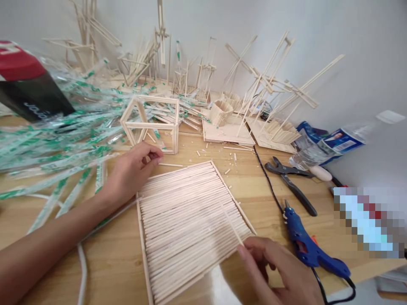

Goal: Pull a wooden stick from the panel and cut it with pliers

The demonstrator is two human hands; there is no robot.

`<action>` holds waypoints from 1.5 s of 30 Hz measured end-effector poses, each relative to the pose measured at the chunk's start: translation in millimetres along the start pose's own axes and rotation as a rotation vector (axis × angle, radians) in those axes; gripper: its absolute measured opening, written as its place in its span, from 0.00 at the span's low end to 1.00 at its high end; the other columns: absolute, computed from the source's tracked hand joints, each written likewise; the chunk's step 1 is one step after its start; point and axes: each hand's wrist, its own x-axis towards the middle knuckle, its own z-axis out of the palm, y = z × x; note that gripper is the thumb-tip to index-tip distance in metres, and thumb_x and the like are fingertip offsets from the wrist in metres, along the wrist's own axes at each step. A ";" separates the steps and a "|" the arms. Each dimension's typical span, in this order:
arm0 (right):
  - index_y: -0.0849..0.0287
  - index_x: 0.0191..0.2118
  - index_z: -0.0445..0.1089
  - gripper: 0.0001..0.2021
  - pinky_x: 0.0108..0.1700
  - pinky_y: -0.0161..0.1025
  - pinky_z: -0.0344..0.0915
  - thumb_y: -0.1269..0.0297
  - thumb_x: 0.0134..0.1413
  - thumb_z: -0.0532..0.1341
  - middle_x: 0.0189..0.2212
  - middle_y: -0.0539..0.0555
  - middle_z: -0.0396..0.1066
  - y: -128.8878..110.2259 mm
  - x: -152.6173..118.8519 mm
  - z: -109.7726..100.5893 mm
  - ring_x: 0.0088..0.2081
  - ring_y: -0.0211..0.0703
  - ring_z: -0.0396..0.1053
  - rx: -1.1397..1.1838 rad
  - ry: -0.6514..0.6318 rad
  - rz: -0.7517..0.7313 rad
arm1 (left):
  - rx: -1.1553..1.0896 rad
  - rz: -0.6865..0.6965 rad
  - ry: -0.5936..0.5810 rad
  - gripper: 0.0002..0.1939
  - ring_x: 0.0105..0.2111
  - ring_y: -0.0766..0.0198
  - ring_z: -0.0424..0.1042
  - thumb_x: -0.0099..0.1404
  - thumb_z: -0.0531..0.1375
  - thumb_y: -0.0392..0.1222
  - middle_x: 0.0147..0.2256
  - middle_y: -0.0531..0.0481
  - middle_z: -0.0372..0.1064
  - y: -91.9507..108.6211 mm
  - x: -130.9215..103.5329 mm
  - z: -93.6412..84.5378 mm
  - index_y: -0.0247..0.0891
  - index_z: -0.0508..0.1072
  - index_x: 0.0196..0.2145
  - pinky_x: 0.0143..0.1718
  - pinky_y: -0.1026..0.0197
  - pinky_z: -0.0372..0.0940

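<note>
A square panel of thin wooden sticks (190, 224), laid side by side with stick edging, lies flat on the wooden table. Beyond its far left corner, my left hand (136, 169) has its fingers closed in a pinch at one end of a wooden stick (171, 165). Behind that hand stands an open box frame of sticks (152, 126). At the panel's near right corner, my right hand (276, 269) pinches another thin wooden stick (232, 226) between thumb and finger. This stick slants up to the left above the panel.
To the right lie a blue glue gun (305, 241) with a black cord, pliers (291, 180) and a plastic bottle (333, 144). Clear-and-green wrappers (63, 144) heap up at left. Windmill-like stick models (270, 84) line the wall. Small stick offcuts (227, 171) are scattered beyond the panel.
</note>
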 end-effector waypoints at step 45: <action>0.55 0.27 0.61 0.10 0.33 0.35 0.57 0.62 0.60 0.55 0.23 0.47 0.61 5.7 16.5 26.5 0.27 0.38 0.61 0.029 0.017 -0.035 | -0.075 -0.110 0.008 0.06 0.25 0.69 0.63 0.63 0.56 0.44 0.25 0.57 0.66 5.7 -4.4 -0.3 0.39 0.69 0.34 0.27 0.67 0.58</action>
